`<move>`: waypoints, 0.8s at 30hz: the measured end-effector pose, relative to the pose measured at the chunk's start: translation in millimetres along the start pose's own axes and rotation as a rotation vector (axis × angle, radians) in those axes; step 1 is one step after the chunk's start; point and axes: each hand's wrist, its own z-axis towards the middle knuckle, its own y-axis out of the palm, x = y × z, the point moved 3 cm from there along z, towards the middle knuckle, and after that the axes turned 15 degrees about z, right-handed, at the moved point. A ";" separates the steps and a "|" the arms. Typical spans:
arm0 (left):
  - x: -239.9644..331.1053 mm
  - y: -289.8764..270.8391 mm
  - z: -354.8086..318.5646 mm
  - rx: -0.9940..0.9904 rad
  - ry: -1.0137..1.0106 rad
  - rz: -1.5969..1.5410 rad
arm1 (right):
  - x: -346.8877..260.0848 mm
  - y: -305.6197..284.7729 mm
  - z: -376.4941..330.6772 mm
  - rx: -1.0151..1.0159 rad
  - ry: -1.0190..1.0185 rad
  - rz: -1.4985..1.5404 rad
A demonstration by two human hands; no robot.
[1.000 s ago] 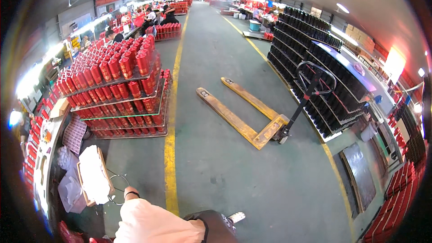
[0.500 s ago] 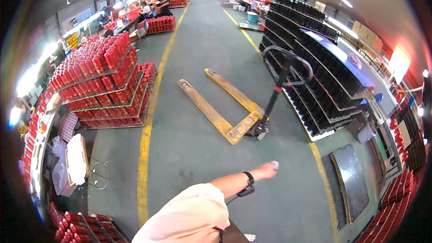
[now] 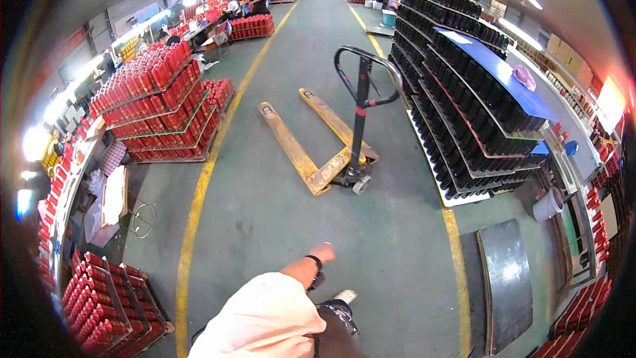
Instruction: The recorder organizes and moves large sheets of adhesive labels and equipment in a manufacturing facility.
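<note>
My left hand [image 3: 321,253] hangs low in front of me with its fingers curled in. A small white spot shows at the fingers, too small to make out. A dark band [image 3: 317,272] is round the wrist, below a pale sleeve [image 3: 268,315]. Nothing near the hand is touched by it. Ahead on the green floor stands a yellow pallet jack [image 3: 289,149], its two worn forks pointing away from me and bare. Its black and red handle [image 3: 361,116] stands up nearly straight, with a loop grip on top. My right hand is out of view.
Tiered red bottle-shaped items [image 3: 156,109] stand left of the yellow line [image 3: 192,225]; another red stack [image 3: 109,305] is nearer. On the right are tiers of black items [image 3: 457,106], dark flat boards [image 3: 507,285] and a white bucket [image 3: 548,205]. People [image 3: 258,3] sit far left.
My left hand has swung left and in toward my body. The pallet jack's handle appears farther left and more upright as my viewpoint shifts. More of the near left red stack shows.
</note>
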 end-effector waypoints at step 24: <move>739.4 177.4 133.7 -0.186 0.462 0.045 | 189.9 -243.7 222.0 0.045 0.185 0.386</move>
